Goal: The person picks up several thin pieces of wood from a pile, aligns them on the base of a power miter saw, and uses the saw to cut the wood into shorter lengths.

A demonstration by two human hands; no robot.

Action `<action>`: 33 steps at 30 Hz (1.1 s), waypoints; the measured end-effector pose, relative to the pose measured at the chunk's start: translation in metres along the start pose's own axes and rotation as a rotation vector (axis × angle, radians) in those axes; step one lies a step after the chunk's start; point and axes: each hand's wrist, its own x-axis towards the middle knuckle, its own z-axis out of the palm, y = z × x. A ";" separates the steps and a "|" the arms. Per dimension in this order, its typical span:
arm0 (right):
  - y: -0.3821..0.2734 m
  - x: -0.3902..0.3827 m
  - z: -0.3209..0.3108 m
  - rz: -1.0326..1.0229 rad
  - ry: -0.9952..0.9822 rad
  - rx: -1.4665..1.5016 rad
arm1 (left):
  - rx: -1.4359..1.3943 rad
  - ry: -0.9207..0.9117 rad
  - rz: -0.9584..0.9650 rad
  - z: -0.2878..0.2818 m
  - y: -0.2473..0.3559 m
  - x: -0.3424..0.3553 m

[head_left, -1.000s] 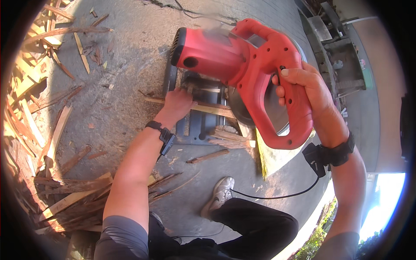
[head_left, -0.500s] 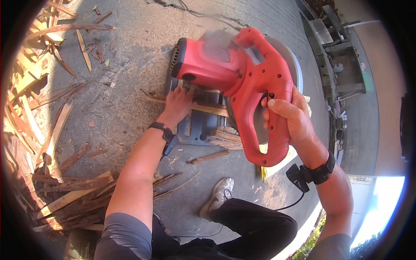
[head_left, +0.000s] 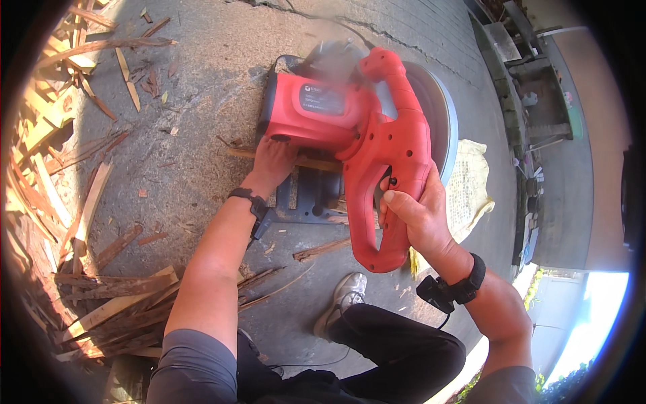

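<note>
My right hand point(head_left: 422, 217) is wrapped round the rear loop handle of a red chop saw point(head_left: 387, 145), with the thumb near the black trigger. The saw's motor housing points left, and its round blade guard point(head_left: 444, 114) shows along the right side. Under the housing, my left hand point(head_left: 272, 163) presses a thin strip of wood point(head_left: 317, 163) to the dark saw base point(head_left: 306, 196). Its fingertips are partly hidden by the housing. The spot where blade and strip would meet is out of sight behind the handle.
Split wood scraps point(head_left: 47, 121) are heaped at the left, with more strips point(head_left: 121, 296) at lower left. One loose piece point(head_left: 321, 250) lies near my shoe point(head_left: 350, 289). A pale sack point(head_left: 468, 192) is on the right. A power cord point(head_left: 323, 17) crosses the concrete at the top.
My right hand has brought the saw head down and leftward, covering more of the strip and base. More of the pale sack now shows. My left hand has hardly moved.
</note>
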 end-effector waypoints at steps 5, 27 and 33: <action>0.015 0.001 -0.002 -0.137 -0.109 -0.077 | -0.142 -0.024 -0.046 0.003 -0.008 -0.002; -0.102 -0.047 -0.156 -0.014 0.113 -0.206 | -0.218 -0.471 -0.142 -0.059 -0.001 -0.017; -0.062 -0.216 -0.280 0.423 0.537 -0.475 | -0.271 -0.687 -0.101 -0.077 0.007 -0.013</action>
